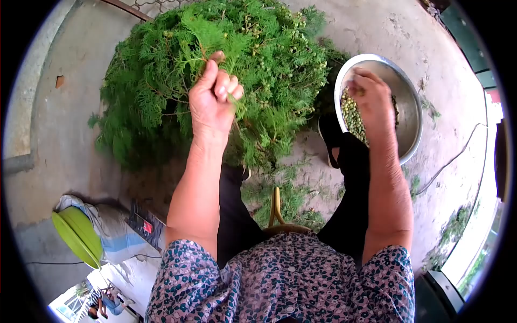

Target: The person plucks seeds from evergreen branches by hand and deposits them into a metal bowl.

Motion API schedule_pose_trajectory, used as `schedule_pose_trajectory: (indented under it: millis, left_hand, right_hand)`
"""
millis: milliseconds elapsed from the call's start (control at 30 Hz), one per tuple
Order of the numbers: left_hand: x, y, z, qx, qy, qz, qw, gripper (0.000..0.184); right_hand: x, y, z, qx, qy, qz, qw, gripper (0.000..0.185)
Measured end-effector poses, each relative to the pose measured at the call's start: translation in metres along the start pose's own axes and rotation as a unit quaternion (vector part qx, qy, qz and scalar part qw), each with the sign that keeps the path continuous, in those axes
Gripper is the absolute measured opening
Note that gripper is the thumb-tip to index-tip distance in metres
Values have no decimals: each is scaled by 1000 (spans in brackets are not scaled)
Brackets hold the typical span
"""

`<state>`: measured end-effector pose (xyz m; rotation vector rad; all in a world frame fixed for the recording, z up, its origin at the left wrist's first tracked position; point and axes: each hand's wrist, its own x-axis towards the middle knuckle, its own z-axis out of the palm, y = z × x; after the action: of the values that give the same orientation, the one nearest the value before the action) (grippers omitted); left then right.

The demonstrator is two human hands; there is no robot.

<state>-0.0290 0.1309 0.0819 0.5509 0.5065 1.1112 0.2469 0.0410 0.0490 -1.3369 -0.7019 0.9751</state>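
My left hand (215, 94) is closed on a green sprig (207, 37), its thumb and fingers pinching the stem above a large heap of leafy branches (285, 59). Small round green cones dot the heap. To the right, my right hand (371, 94) is over a metal basin (412, 113), fingers bent together and slightly blurred; whatever they hold is too small to make out. Small green and yellowish cones (353, 118) lie in the basin, partly hidden by my right hand and forearm.
Loose leafy bits (291, 199) lie on the concrete floor between my legs, near a yellowish curved bar (277, 204). A lime-green tub (78, 237) stands at the lower left beside grey sacking. A cable (458, 156) runs at the right. Another person (102, 304) is far off, lower left.
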Motion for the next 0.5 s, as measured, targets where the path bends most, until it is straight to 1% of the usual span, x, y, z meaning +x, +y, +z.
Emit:
schedule_pose_trajectory:
  millis: [33,67,100,133,167,233,300,333,367,400,433,467,500]
  left_hand:
    - [0,2,-1,-2,22,14,1000,22]
    - [1,2,-5,-22,13,21,999,21]
    - [2,2,-4,-12,46,28,998,21]
    - [4,1,-3,-11,57,40,998,21]
    - [5,0,-5,-10,68,50,996,22]
    - [10,-1,-11,-22,71,55,996,23]
    - [14,-3,-16,-6,112,73,991,23]
    - [15,-4,-16,-16,107,73,992,23]
    - [11,-3,-6,-10,138,71,988,22]
    - [11,-3,-4,-19,137,70,988,22]
    - [12,-4,-4,-28,136,68,988,22]
    - [10,-5,-2,-33,131,71,988,20]
    - [10,-6,-2,-39,111,79,990,19]
  right_hand:
    - [-1,6,-26,-374,-21,-236,896,26]
    - [-6,0,-41,-427,20,-252,868,27]
    - [-4,12,-49,-360,172,-171,901,30]
    - [7,8,-61,-367,183,-115,905,36]
    - [7,13,-66,-449,244,-121,851,35]
    - [7,23,-72,-449,191,-152,860,33]
    - [1,33,-57,-472,144,-145,857,29]
    - [-6,37,-42,-449,85,-136,879,28]
    - [-15,44,-26,-424,25,-126,897,27]
    - [-24,54,-8,-427,-53,-116,895,26]
    - [-38,57,14,-471,-122,-112,867,29]
    - [-46,81,25,-481,-189,-145,844,31]
    - [-61,81,42,-405,-259,-21,877,32]
